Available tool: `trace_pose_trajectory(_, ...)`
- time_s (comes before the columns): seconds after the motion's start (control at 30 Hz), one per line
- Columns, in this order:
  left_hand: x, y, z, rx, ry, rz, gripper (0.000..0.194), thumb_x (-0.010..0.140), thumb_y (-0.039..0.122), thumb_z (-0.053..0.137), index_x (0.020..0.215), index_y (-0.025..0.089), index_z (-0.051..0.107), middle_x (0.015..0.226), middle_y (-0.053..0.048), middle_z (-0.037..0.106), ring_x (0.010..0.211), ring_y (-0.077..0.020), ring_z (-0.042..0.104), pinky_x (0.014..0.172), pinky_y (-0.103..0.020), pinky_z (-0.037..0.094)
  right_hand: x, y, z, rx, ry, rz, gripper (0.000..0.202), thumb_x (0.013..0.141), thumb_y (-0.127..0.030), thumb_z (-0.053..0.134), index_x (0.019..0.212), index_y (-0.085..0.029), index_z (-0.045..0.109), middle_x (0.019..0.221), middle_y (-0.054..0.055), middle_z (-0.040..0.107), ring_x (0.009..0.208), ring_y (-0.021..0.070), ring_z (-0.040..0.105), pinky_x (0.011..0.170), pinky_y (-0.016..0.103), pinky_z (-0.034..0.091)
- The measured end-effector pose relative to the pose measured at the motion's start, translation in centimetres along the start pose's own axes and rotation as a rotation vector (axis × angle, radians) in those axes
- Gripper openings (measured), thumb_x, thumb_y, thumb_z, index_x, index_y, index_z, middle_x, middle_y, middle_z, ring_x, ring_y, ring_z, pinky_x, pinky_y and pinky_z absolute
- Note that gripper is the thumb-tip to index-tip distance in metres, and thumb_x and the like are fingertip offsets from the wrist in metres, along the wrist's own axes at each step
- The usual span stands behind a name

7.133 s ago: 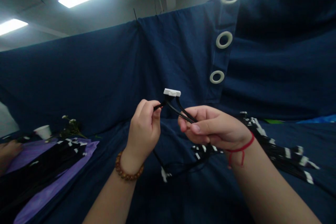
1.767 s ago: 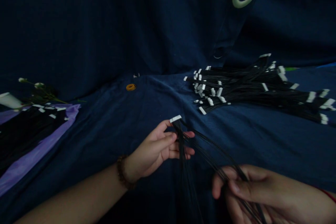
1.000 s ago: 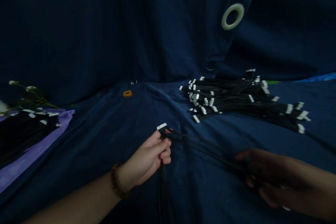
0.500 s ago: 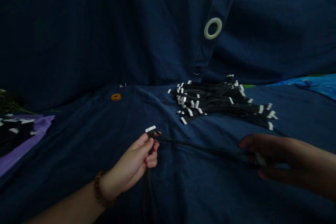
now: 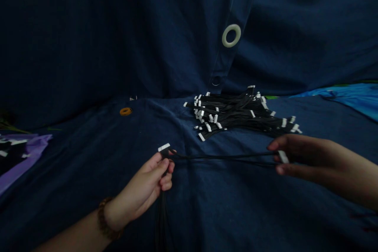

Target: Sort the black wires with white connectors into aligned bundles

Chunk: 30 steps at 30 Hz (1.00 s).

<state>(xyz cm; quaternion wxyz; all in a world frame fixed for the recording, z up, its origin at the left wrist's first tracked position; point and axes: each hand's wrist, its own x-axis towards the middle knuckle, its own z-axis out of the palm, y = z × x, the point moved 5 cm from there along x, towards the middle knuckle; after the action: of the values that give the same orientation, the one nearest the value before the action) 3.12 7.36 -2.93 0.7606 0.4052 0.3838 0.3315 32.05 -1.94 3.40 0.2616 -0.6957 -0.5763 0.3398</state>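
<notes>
My left hand (image 5: 154, 177), with a beaded bracelet at the wrist, is closed on black cables. A white connector (image 5: 164, 147) stands up above its fingertips, and several black strands (image 5: 162, 220) hang below the palm. From this hand a black cable (image 5: 224, 157) runs almost level to my right hand (image 5: 307, 157). The right fingers and thumb are closed around that cable's far end, where another white connector (image 5: 283, 157) shows between them. Behind both hands lies a heap of black cables (image 5: 236, 112) with white connectors at their ends.
Dark blue cloth (image 5: 218, 208) covers the surface and rises behind like a curtain, with a pale eyelet ring (image 5: 231, 36). Orange rubber bands (image 5: 126, 111) lie back left. At the left edge a purple bag (image 5: 37, 151) holds white-ended pieces; bright blue fabric (image 5: 351, 96) is at right.
My right hand has risen slightly, and the cable between my hands has become straighter and more level. The left hand keeps its grip. The whole view has shifted a little.
</notes>
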Motion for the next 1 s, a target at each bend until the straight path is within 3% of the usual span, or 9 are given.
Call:
trace_pose_trajectory(0.13, 0.0, -0.2, -0.1, 0.056, -0.036, 0.014, 0.019, 0.081, 0.021, 0.054, 0.098, 0.014, 0.051, 0.070, 0.001, 0.044, 0.049, -0.0016, 0.028, 0.045, -0.016, 0.022, 0.1, 0.1, -0.6, -0.007, 0.102, -0.047, 0.043, 0.070, -0.048, 0.063, 0.099, -0.018, 0.054, 0.093, 0.008, 0.060, 0.088, 0.0210, 0.056, 0.075, 0.026, 0.044)
trace_pose_trajectory(0.43, 0.0, -0.5, -0.7, 0.046, 0.008, 0.005, 0.013, 0.083, 0.024, 0.052, 0.088, 0.012, 0.049, 0.068, 0.000, 0.045, 0.049, -0.0015, 0.029, 0.046, -0.015, 0.021, -0.2, -0.9, -1.0, -0.065, 0.241, -0.209, 0.035, 0.074, -0.047, 0.059, 0.098, -0.021, 0.059, 0.098, 0.007, 0.061, 0.093, 0.0198, 0.057, 0.084, 0.027, 0.044)
trace_pose_trajectory(0.57, -0.1, -0.5, -0.5, 0.027, 0.005, -0.011, 0.014, 0.081, 0.024, 0.053, 0.088, 0.013, 0.048, 0.067, 0.001, 0.042, 0.048, -0.0012, 0.028, 0.046, -0.015, 0.020, -1.3, -0.2, -1.2, 0.017, 0.340, -0.282, 0.031, 0.075, -0.041, 0.061, 0.103, -0.028, 0.056, 0.100, 0.004, 0.062, 0.090, 0.0176, 0.059, 0.082, 0.024, 0.047)
trace_pose_trajectory(0.7, -0.2, -0.4, -0.1, 0.069, -0.021, 0.013, 0.010, 0.083, 0.022, 0.049, 0.088, 0.015, 0.045, 0.064, 0.002, 0.039, 0.047, -0.0019, 0.026, 0.045, -0.015, 0.017, -2.2, -0.5, -0.4, 0.144, 0.353, -0.327, 0.026, 0.076, -0.036, 0.061, 0.100, -0.030, 0.053, 0.094, 0.004, 0.063, 0.085, 0.0185, 0.060, 0.076, 0.025, 0.050)
trace_pose_trajectory(0.83, -0.1, -0.6, 0.0, 0.161, -0.060, 0.054, 0.007, 0.084, 0.022, 0.045, 0.086, 0.015, 0.044, 0.068, 0.001, 0.039, 0.049, -0.0028, 0.028, 0.045, -0.017, 0.016, -1.0, -3.3, 1.9, 0.266, 0.202, -0.371, 0.022, 0.078, -0.039, 0.058, 0.094, -0.024, 0.053, 0.081, 0.005, 0.060, 0.070, 0.0150, 0.058, 0.064, 0.023, 0.050)
trace_pose_trajectory(0.93, -0.1, -0.8, 0.1, 0.205, -0.122, 0.071, 0.013, 0.085, 0.027, 0.045, 0.085, 0.015, 0.043, 0.070, 0.001, 0.039, 0.051, -0.0032, 0.029, 0.044, -0.017, 0.016, 1.3, -6.3, 4.8, 0.277, 0.004, -0.464, 0.020, 0.086, -0.034, 0.048, 0.100, -0.018, 0.049, 0.078, 0.004, 0.055, 0.066, 0.0117, 0.054, 0.061, 0.022, 0.047)
trace_pose_trajectory(1.0, -0.2, -1.0, 0.2, 0.234, -0.154, 0.069, 0.015, 0.086, 0.029, 0.043, 0.085, 0.014, 0.041, 0.068, 0.002, 0.038, 0.050, -0.0032, 0.028, 0.044, -0.018, 0.016, 2.9, -8.2, 6.9, 0.246, -0.063, -0.549, 0.021, 0.089, -0.031, 0.043, 0.104, -0.016, 0.046, 0.076, 0.002, 0.052, 0.063, 0.0102, 0.052, 0.059, 0.021, 0.044)
